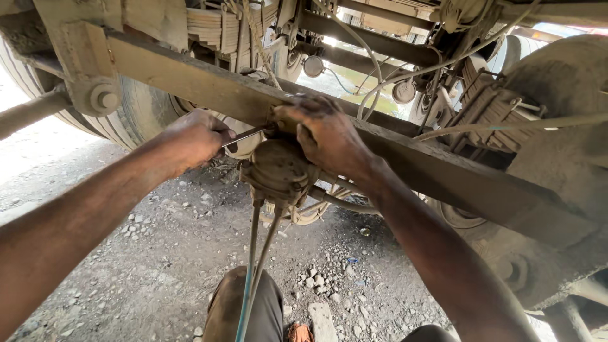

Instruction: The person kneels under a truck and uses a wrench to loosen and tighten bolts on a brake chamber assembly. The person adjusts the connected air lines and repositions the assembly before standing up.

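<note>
A spanner (pixel 246 135) is gripped in the closed left hand (pixel 197 136) at centre frame; only its bright shank is seen, running right toward a dusty round chamber (pixel 280 170) hung under a long steel beam (pixel 190 79). The spanner's head is hidden at the chamber's top. The right hand (pixel 328 136) is laid over the top of the chamber, fingers curled against the beam; whether anything is held in it cannot be told.

The spanner is judged stiff, fairly light and possibly slick with grime; it is best held at the far end of the shank. The chamber is judged heavy, rigid and dirt-caked, and is best steadied by its rounded body, not by the two hoses (pixel 256 253) dropping from it toward lower centre. A tyre (pixel 130 117) stands at upper left; gravel (pixel 158 253) lies below.
</note>
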